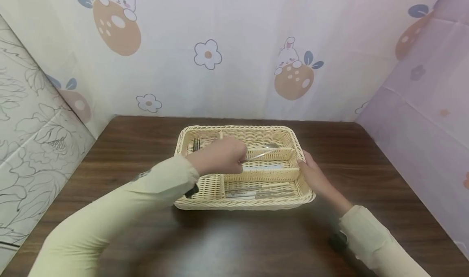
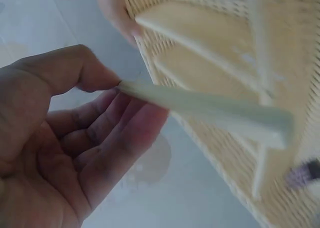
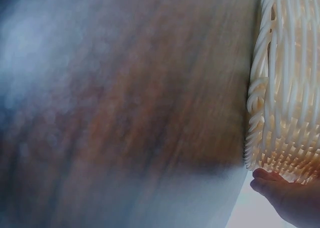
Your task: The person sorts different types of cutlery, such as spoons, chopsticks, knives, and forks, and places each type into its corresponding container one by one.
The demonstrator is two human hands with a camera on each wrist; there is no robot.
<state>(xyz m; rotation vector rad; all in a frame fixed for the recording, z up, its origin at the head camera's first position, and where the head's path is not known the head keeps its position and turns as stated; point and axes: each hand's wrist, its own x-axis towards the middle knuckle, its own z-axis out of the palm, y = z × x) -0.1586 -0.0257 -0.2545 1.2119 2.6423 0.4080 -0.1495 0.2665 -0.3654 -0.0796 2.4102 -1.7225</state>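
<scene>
My left hand (image 1: 223, 155) is over the middle of a cream wicker cutlery basket (image 1: 234, 207). Its thumb and fingers pinch a spoon (image 1: 258, 155), whose metal bowl points toward the back right. In the left wrist view, a pale, thick handle (image 2: 230, 115) sticks out from between the fingertips. My right hand (image 1: 315, 175) grips the basket's right rim, thumb at the inner side; the right wrist view shows only part of that hand, against the weave. A dark-tined fork (image 1: 196, 144) lies in the back left compartment. Several pale-handled utensils (image 1: 242, 194) lie in the front compartment.
The basket stands on a dark wooden table (image 1: 227, 244), split by wicker dividers (image 1: 271, 173). A whitish, unclear item (image 1: 269, 167) lies in a middle compartment. Behind the table hangs a printed curtain (image 1: 242, 86); patterned sheets flank both sides.
</scene>
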